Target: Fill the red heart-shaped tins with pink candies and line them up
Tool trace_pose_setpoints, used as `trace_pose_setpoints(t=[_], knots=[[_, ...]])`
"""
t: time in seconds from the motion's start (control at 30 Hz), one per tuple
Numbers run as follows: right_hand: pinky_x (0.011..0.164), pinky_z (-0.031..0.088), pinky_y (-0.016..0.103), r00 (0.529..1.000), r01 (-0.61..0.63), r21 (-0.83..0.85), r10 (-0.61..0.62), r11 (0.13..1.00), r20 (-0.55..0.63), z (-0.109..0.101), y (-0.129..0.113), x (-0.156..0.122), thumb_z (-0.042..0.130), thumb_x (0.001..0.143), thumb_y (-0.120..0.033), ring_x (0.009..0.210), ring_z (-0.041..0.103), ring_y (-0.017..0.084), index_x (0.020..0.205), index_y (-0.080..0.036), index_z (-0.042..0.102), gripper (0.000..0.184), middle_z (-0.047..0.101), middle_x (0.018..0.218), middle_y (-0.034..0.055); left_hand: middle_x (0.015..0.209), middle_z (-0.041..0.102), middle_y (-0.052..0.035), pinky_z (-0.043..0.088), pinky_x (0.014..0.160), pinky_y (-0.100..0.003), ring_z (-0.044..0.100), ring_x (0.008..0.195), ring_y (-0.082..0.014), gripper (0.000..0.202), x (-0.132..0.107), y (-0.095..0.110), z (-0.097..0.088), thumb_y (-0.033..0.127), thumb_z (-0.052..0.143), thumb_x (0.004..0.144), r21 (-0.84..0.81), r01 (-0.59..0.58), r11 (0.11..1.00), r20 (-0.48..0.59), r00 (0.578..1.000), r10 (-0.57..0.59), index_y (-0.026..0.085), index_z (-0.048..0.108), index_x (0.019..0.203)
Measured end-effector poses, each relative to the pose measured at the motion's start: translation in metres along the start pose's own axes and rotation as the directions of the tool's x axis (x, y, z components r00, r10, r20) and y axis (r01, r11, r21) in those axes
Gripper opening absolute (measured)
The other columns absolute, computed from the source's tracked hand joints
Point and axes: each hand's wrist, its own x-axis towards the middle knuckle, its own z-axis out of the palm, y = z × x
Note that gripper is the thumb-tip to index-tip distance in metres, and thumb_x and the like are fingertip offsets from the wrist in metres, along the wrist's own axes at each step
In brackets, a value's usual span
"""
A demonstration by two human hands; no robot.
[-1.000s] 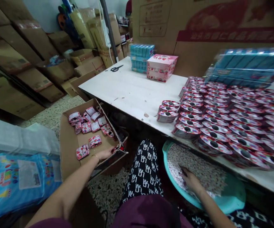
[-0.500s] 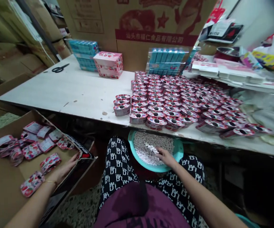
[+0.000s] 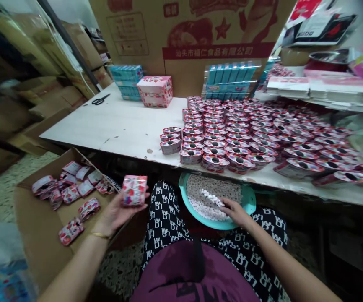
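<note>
My left hand (image 3: 114, 214) holds a small pink strawberry-printed tin (image 3: 134, 190), lifted above the edge of the cardboard box (image 3: 40, 235) on the floor at my left. Several more of these tins (image 3: 70, 193) lie loose in that box. My right hand (image 3: 236, 212) rests in the teal basin (image 3: 247, 199) on my lap, fingers down among the small white candies (image 3: 213, 195). On the white table (image 3: 121, 126) in front, many open tins (image 3: 232, 134) with dark centres stand in rows.
Stacks of blue packs (image 3: 126, 79) and a pink box (image 3: 155, 90) stand at the table's back, with scissors (image 3: 100, 99) at its left end. A large printed carton (image 3: 194, 37) rises behind. Cardboard boxes (image 3: 49, 96) pile up at the left.
My left hand has picked a tin out of the floor box and raised it toward my lap. My right hand stayed in the candy basin. The view swung right, then slightly back.
</note>
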Motion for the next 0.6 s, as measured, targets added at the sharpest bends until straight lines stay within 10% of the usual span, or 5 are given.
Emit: trace_pose_setpoints(t=[0.17, 0.37, 0.6], knots=[[0.092, 0.038, 0.034, 0.999, 0.035, -0.014, -0.035, 0.999, 0.014, -0.019, -0.037, -0.015, 0.049, 0.073, -0.032, 0.101, 0.053, 0.02, 0.11, -0.013, 0.055, 0.042, 0.06, 0.11, 0.0086, 0.097, 0.062, -0.0079, 0.047, 0.076, -0.04, 0.061, 0.084, -0.0218, 0.054, 0.064, -0.072, 0.073, 0.024, 0.067, 0.059, 0.499, -0.067, 0.864, 0.064, 0.997, 0.041, 0.017, 0.046, 0.109], [0.088, 0.04, 0.032, 0.999, -0.002, -0.305, 0.012, 0.952, 0.031, -0.049, -0.085, -0.028, 0.046, 0.078, -0.03, 0.102, 0.054, 0.02, 0.112, -0.019, 0.056, 0.037, 0.061, 0.11, 0.0072, 0.089, 0.064, -0.0034, 0.043, 0.072, -0.027, 0.059, 0.083, -0.0188, 0.034, 0.114, -0.119, 0.123, 0.021, 0.057, 0.066, 0.923, -0.337, 0.188, 0.303, 0.935, 0.187, 0.021, 0.054, 0.1], [0.074, 0.045, 0.033, 0.976, -0.13, -0.849, 0.217, 0.512, -0.019, -0.042, -0.135, -0.018, 0.04, 0.08, -0.025, 0.087, 0.061, 0.023, 0.105, -0.021, 0.058, 0.031, 0.066, 0.092, 0.0108, 0.096, 0.062, -0.0063, 0.041, 0.074, -0.027, 0.057, 0.091, -0.0199, 0.031, 0.119, -0.146, 0.149, 0.017, 0.053, 0.07, 0.909, -0.372, -0.191, 0.394, 0.914, 0.098, 0.021, 0.052, 0.101]])
